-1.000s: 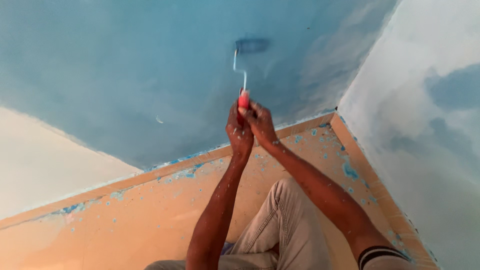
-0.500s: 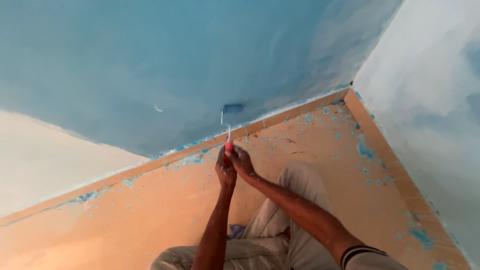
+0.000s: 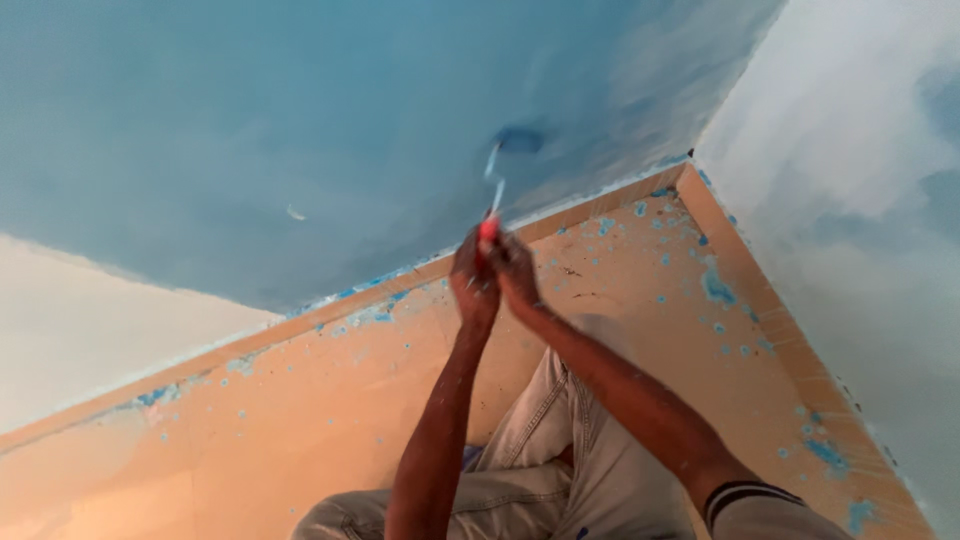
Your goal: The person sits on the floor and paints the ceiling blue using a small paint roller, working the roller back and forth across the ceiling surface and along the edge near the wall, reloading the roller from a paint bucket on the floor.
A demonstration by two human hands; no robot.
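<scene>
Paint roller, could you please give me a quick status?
Left hand and right hand both grip the red handle. Roller on blue wall. Nothing in the way.

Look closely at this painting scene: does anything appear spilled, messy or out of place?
Yes. Blue paint drips spatter the orange floor along the wall base, thickest in the corner, and smear the skirting. Both hands grip the roller.

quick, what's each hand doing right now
Left hand: closed on the roller handle.
Right hand: closed on the same handle.
</scene>
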